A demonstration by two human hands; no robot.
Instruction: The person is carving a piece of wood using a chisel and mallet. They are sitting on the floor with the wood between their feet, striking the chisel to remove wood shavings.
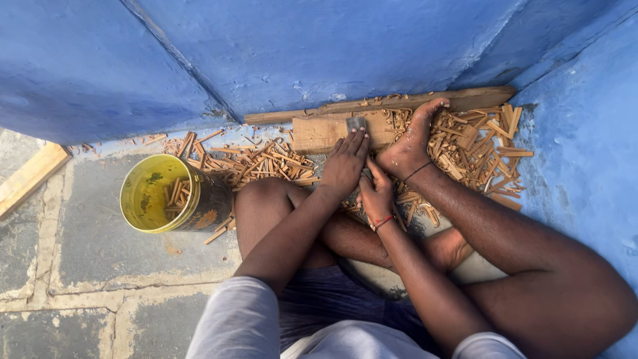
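Note:
I sit cross-legged on a stone floor in a blue-walled corner. My left hand [344,165] lies flat with its fingers stretched out, the tips touching a small grey metal blade [356,123] that stands on a wooden board [319,133]. My right hand [376,194], with a red thread at the wrist, sits just behind it, fingers partly hidden between the left hand and my foot [409,143]. That foot presses on the board. Short brown wood sticks [269,163] lie scattered to the left and in a heap [478,143] to the right.
A yellow bucket [136,193] lies tipped on its side at the left with a few sticks inside. A long plank [465,98] runs along the base of the wall. Another pale plank [26,176] lies at the far left. Blue walls close off the back and right.

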